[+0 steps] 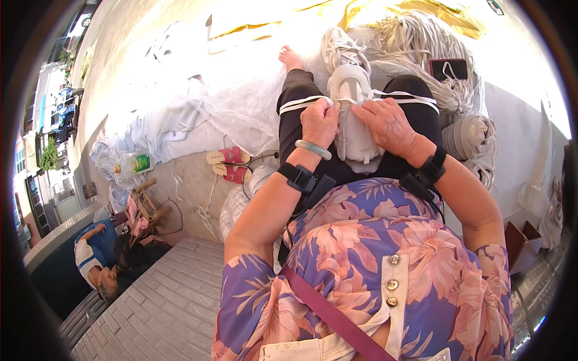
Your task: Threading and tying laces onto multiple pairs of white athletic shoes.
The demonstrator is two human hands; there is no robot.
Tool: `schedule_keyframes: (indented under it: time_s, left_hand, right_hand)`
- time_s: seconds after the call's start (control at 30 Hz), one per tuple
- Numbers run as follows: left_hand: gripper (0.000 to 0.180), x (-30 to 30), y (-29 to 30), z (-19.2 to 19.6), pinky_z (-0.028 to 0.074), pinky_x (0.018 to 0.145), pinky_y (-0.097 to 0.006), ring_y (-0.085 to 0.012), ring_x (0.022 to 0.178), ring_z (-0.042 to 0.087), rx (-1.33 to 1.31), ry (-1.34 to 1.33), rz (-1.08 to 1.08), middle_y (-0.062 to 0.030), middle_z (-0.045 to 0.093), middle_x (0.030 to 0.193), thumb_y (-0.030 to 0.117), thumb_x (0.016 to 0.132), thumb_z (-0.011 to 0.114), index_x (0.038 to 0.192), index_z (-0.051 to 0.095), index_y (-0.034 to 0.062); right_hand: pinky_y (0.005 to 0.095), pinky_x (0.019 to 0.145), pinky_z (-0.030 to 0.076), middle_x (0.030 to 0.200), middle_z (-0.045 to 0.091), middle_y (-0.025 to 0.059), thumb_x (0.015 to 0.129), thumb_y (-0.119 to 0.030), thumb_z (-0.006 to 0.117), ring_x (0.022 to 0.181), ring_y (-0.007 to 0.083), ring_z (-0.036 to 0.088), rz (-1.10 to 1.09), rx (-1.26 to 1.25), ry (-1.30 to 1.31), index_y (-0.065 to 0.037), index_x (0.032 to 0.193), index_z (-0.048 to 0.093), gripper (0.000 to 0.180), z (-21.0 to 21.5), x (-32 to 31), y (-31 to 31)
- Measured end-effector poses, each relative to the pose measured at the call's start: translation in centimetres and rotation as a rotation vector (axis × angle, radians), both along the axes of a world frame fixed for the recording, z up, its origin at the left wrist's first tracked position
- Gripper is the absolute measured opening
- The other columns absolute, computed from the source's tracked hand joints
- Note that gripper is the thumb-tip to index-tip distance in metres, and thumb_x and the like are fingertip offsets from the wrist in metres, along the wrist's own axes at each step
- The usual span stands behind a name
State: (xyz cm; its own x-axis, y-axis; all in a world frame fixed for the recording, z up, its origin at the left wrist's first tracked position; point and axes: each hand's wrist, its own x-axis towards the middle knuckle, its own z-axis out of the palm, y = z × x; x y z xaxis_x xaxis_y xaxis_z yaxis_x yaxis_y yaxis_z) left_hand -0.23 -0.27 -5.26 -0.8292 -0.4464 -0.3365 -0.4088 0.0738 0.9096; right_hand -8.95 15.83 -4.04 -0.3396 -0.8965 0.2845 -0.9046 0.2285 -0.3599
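A pale grey-white sneaker (357, 142) lies between my thighs, its sole end toward me. My left hand (319, 124) is closed at its left edge, thumb and fingers pinching a white shoelace (299, 104). On the other side my right hand (390, 127) bends over the shoe's opening, its fingers closed on the lace. Loose lengths of lace run out over both knees. The exact grip of the fingertips is partly hidden. Just beyond sits another light sneaker (344, 49) with its laces hanging loose.
A big bundle of white laces (415, 45) lies far right, with a dark phone (448, 69) on it. Stacked sneakers (468, 139) stand beside my right knee. Pink sandals (232, 175), a bottle (135, 163) and a wooden stool (144, 195) are at left. Another person (96, 259) sits lower left.
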Motion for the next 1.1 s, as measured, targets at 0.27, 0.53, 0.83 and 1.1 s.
schedule_keyframes:
  time_s: [0.27, 0.53, 0.83, 1.1]
  left_hand:
    - [0.014, -0.5, 0.0, -0.4, 0.045, 0.051, -0.034, -0.0238, 0.056, 0.057, -0.634, 0.07, -0.223, -0.0115, 0.057, 0.062, 0.012, 0.079, 0.055, 0.071, 0.052, 0.0016]
    - [0.014, -1.8, 0.4, -1.1, 0.043, 0.056, -0.04, -0.0321, 0.06, 0.056, -0.975, 0.142, -0.396, -0.0134, 0.056, 0.061, 0.016, 0.075, 0.06, 0.071, 0.052, 0.005]
    - [0.041, 0.6, 0.4, 2.4, 0.046, 0.063, -0.036, -0.0282, 0.072, 0.058, -0.846, 0.254, -0.397, -0.0112, 0.058, 0.078, 0.028, 0.066, 0.072, 0.093, 0.052, 0.0065]
    - [0.046, 1.2, 2.8, -0.5, 0.048, 0.07, -0.04, -0.0335, 0.08, 0.059, -0.671, 0.031, -0.33, -0.0153, 0.058, 0.086, 0.022, 0.066, 0.071, 0.097, 0.045, 0.0013]
  right_hand:
    - [0.0337, 0.071, 0.039, 0.084, 0.054, 0.0044, 0.074, -0.006, 0.049, 0.079, 0.0216, 0.055, -0.057, -0.002, -0.095, -0.01, 0.107, 0.054, 0.034, -0.8, 0.2, 0.2]
    - [0.0341, 0.068, 0.042, 0.083, 0.055, 0.0052, 0.075, -0.007, 0.049, 0.078, 0.0233, 0.056, -0.105, 0.024, -0.132, -0.012, 0.107, 0.055, 0.033, -0.9, 0.3, -0.2]
    - [0.038, 0.066, 0.044, 0.082, 0.056, 0.0089, 0.076, -0.004, 0.049, 0.077, 0.0289, 0.056, -0.139, -0.056, -0.259, -0.01, 0.104, 0.056, 0.03, -1.1, -0.2, -0.8]
    - [0.0354, 0.076, 0.044, 0.094, 0.057, 0.0157, 0.084, -0.004, 0.045, 0.086, 0.0316, 0.056, -0.068, -0.005, -0.346, 0.0, 0.11, 0.053, 0.027, -2.1, -0.6, 0.9]
